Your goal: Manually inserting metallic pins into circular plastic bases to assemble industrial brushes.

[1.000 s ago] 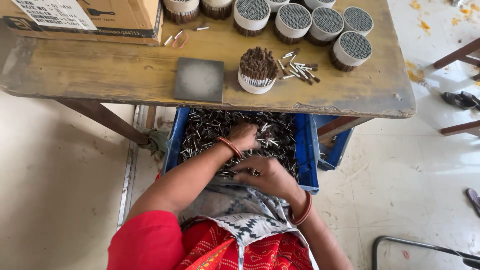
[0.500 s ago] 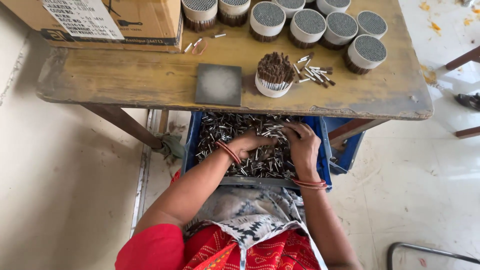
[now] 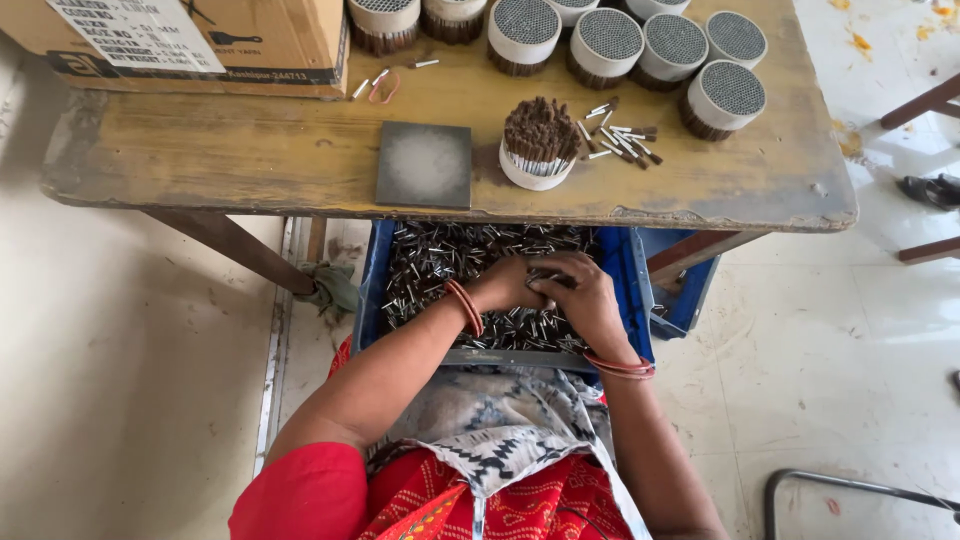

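2 hands, left hand (image 3: 503,287) and right hand (image 3: 585,297), are closing together on a clump of small sticks (image 3: 548,280) in the blue crate (image 3: 370,290), with 1 white ring (image 3: 538,150) at 12 o'clock sitting part-filled beside 8 packed ones, many sticks remaining.

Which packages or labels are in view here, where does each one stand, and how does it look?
Cardboard box: far left corner of the wooden table, brown, rectangular, with black printing on its side.
Paper label: stuck on top of the box, white rectangle with dark print.
No signs or screens are in view.
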